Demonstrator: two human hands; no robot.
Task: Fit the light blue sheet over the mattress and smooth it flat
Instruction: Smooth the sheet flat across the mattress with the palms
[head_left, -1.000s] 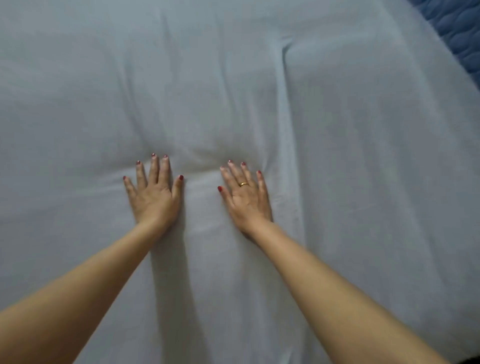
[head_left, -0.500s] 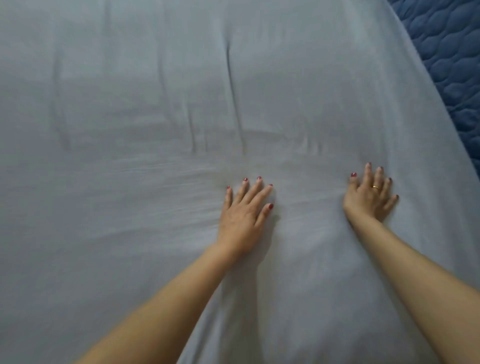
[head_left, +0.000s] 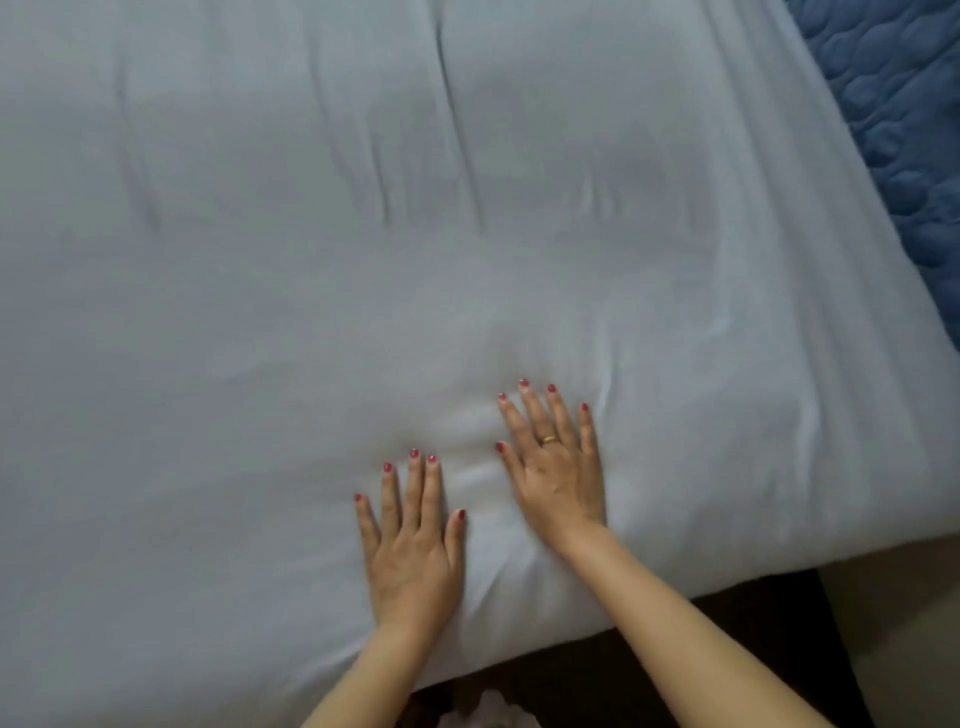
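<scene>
1. Head view, change noted: half a second ago the hands lay well apart on the cloth; they now sit close together near the bed's front edge, the right one having swept back inward from the right side. The view has also pulled back, so the front edge of the bed and the dark floor strip (head_left: 769, 613) below it now show.

2. Left hand (head_left: 413, 545): flat, palm down, fingers straight and only slightly spread, pressing the cloth. It grips nothing.

3. Right hand (head_left: 556, 467): flat, palm down, fingers straight and fanned a little wider, a gold ring (head_left: 549, 439) on one finger. It sits just ahead of and beside the left, pressing and holding nothing.

4. Meaning for the task, as a judgement: the sheet appears already spread, and the work is in its smoothing passes, now covering the near right part.

5. Light blue sheet (head_left: 260, 338): covers the whole visible bed top and drapes over the front edge.
   - Long lengthwise creases remain in the far middle.
   - Small puckers gather round the fingertips.
   - A fold band runs along the right side.

6. Quilted blue mattress (head_left: 909, 130): uncovered at the far right corner, so the fit on that side looks unfinished.
</scene>
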